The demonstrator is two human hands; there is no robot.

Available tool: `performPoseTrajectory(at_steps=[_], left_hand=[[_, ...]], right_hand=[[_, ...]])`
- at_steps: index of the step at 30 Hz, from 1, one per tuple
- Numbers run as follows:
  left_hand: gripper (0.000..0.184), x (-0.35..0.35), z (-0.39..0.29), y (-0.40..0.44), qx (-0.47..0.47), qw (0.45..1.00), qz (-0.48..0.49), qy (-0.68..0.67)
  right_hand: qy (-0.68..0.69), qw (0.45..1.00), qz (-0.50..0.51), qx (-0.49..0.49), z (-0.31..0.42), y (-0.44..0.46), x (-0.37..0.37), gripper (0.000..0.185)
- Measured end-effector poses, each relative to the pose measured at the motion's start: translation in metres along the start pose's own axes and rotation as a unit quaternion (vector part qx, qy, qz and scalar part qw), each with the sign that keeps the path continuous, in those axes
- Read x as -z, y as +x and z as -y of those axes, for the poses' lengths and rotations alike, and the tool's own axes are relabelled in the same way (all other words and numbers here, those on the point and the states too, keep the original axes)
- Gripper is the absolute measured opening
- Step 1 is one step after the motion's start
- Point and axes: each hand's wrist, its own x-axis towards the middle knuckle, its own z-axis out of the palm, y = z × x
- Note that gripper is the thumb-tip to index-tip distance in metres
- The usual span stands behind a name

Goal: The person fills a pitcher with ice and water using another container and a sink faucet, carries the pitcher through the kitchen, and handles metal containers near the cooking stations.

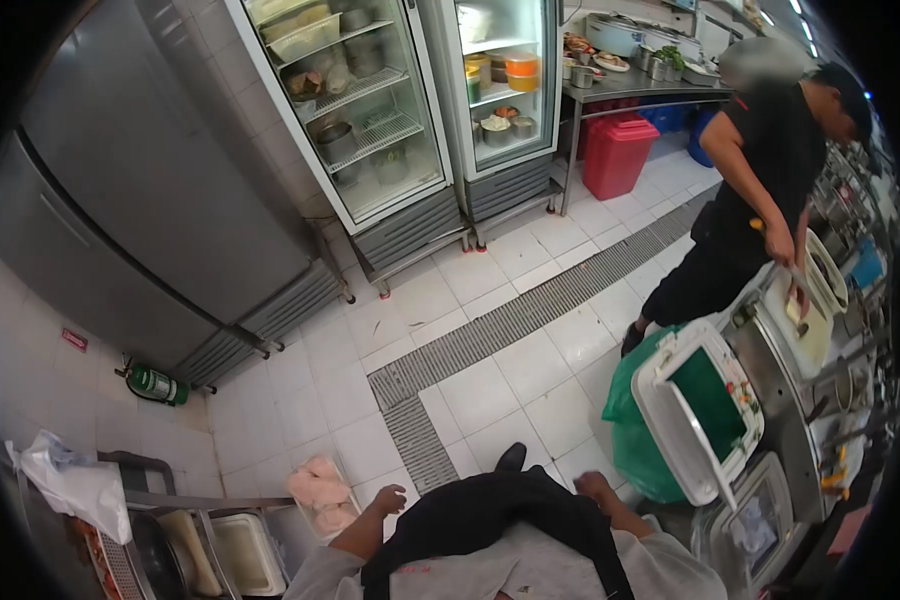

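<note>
My left hand [390,498] hangs beside my black apron [490,515] with loosely bent fingers apart, holding nothing. Just left of it is a white tray [345,497] of pale pink pieces [320,485] that look like raw meat; I cannot tell whether the hand touches it. My right hand [592,486] hangs at my other side, nearest the green-lined bin [660,375]. Its fingers blur together, so their position is unclear, and nothing visible sticks out of it. My dark shoe [511,458] shows on the tiles.
A co-worker [760,170] stands at the right counter, with a knife over a cutting board [805,325]. Glass-door fridges [375,110] and a steel cabinet [140,190] line the far side. A floor drain grate [530,310] crosses the tiles. A green extinguisher [155,385] is at left.
</note>
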Motion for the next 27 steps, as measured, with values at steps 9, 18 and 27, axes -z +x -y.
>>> performPoseTrajectory(at_steps=[9,18,27], left_hand=[[0.027,0.039,-0.096,0.146,0.049,0.997,0.013,-0.057],[0.026,0.151,-0.251,0.371,-0.175,0.947,0.088,0.256],[0.030,0.192,-0.553,0.591,-0.151,0.977,0.032,0.147]], right_hand=[[0.280,0.947,-0.136,0.075,0.237,0.075,0.189,0.018],[-0.146,0.951,-0.186,0.200,0.122,0.158,0.220,0.021],[-0.254,0.951,-0.142,0.108,0.125,0.207,0.279,0.012]])
